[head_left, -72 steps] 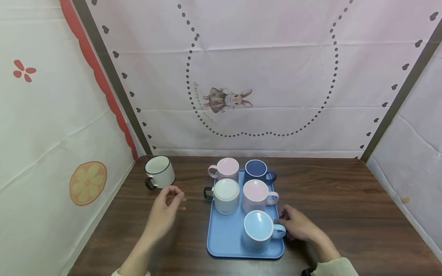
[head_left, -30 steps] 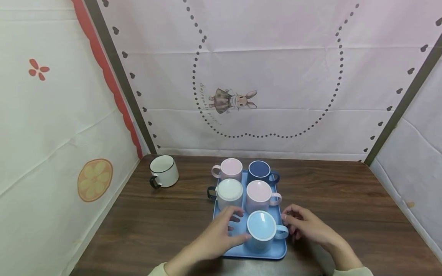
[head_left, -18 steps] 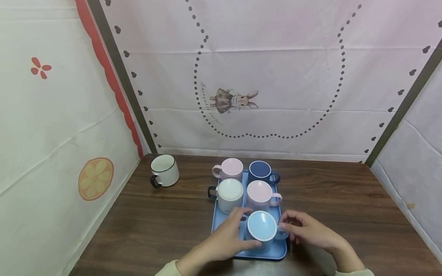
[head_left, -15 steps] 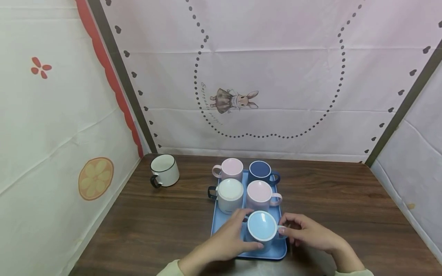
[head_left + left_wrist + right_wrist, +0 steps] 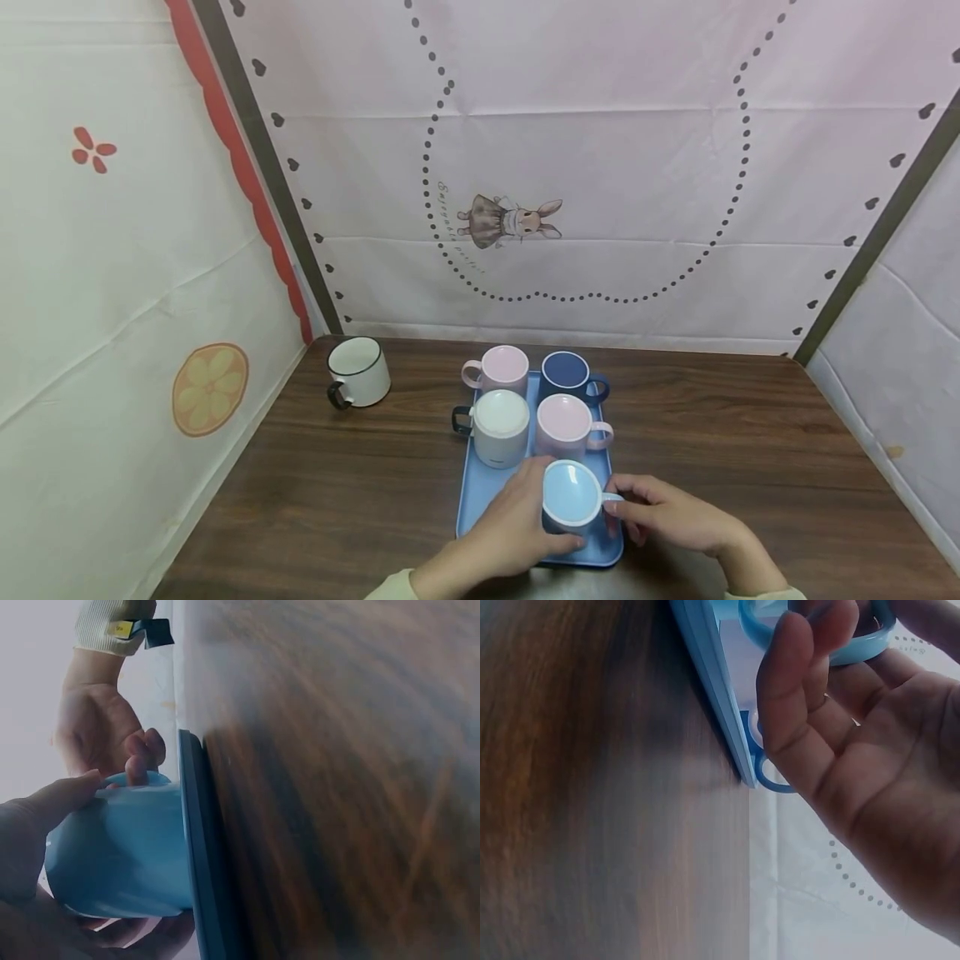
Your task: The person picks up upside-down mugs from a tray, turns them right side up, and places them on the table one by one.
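A light blue mug (image 5: 572, 493) stands on the front right of a blue tray (image 5: 471, 500). My left hand (image 5: 517, 521) grips its body from the left, thumb on the near side and fingers round the far side. The left wrist view shows the mug's side (image 5: 135, 855) between thumb and fingers, its base at the tray. My right hand (image 5: 675, 512) holds the mug's handle; in the right wrist view, fingers curl through the handle loop (image 5: 866, 649). Just behind this mug is a pink mug (image 5: 564, 425), and a white mug with a black handle (image 5: 501, 429) stands left of that.
At the tray's back stand another pink mug (image 5: 504, 368) and a navy mug (image 5: 565, 375). A white mug with a black rim (image 5: 360, 373) stands apart on the wooden table (image 5: 360, 475), far back left. Printed cloth walls (image 5: 622, 200) enclose the table's back and sides.
My left hand has come from near the lone white mug, over the tray, and closed round the light blue mug. My right hand has gone from beside the handle to holding it.
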### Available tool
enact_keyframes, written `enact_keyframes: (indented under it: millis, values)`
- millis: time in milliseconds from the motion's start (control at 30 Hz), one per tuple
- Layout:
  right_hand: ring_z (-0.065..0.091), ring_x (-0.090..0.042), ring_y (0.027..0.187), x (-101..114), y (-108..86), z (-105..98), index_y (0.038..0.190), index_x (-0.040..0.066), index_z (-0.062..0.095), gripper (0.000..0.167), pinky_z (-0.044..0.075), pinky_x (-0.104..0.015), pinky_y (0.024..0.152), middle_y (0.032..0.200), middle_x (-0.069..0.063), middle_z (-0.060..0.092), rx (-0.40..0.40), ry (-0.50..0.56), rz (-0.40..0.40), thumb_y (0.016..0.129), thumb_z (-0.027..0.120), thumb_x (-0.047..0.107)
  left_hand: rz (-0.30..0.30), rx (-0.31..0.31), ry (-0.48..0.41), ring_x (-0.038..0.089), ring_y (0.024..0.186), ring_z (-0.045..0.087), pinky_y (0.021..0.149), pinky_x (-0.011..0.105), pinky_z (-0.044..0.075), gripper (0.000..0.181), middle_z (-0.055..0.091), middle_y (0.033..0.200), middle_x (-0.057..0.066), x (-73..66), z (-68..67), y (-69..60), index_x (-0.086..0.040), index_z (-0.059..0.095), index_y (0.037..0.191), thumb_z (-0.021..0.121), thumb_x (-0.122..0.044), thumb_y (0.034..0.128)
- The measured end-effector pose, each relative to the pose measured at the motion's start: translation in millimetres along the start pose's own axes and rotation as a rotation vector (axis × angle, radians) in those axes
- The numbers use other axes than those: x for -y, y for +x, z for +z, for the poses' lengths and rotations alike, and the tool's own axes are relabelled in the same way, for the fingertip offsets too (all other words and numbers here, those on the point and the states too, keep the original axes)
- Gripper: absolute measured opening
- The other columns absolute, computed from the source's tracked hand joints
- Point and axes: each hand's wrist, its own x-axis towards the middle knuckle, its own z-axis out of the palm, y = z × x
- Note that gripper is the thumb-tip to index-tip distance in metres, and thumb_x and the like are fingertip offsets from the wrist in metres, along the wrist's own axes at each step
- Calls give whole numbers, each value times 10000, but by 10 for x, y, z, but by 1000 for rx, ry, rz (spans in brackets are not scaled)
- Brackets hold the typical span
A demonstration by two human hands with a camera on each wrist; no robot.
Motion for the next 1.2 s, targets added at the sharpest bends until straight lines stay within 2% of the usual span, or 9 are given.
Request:
enact_keyframes:
  millis: [167,233,433,633,867,1033,1200]
  values:
    - [624,-249,742,42,-3,15,1081,-22,607,268,567,-282,682,935,-346,587,8,9,-28,1109,437,184,-7,-7,17,121,1136,534,966,344,516,901,534,1272,-22,-43,0,-6,-137,428,1444,904,-479,759]
    - [620,-265,737,49,-2,17,1073,-32,602,270,560,-285,672,932,-325,600,5,7,-35,1108,439,181,-6,-12,15,118,1124,535,950,334,514,893,535,1259,-24,-52,-1,-7,-139,433,1437,905,-478,759]
    - [616,-105,727,19,5,34,1043,-44,603,289,553,-270,671,897,-274,612,-8,-24,-21,1108,455,196,-9,-32,4,94,1107,550,941,321,519,875,554,1250,-41,-28,4,-22,-151,458,1418,915,-472,744]
    - [620,-80,734,22,1,57,1036,-57,598,292,562,-267,673,879,-221,621,-17,-26,-34,1104,466,194,-19,-44,-18,94,1114,567,951,350,532,881,566,1269,-46,-40,-34,-46,-166,472,1424,924,-465,729]
    - [628,-166,752,146,-25,60,1028,-74,579,273,572,-300,694,866,-233,587,-23,-4,-83,1105,452,155,45,-113,-37,68,1118,568,948,330,527,850,574,1265,-81,-122,-116,-93,-231,509,1407,939,-455,709]
    - [581,-195,733,291,-71,61,1015,-66,566,259,545,-283,674,858,-279,524,-40,6,-127,1108,432,135,77,-157,-112,60,1126,553,957,354,511,825,580,1262,-125,-199,-189,-116,-317,513,1397,931,-503,711]
    - [522,-310,703,426,-106,76,1002,-56,545,249,528,-252,633,833,-271,483,-69,17,-167,1114,405,116,91,-200,-182,74,1137,543,959,366,503,807,576,1265,-132,-287,-264,-127,-374,518,1388,921,-539,709]
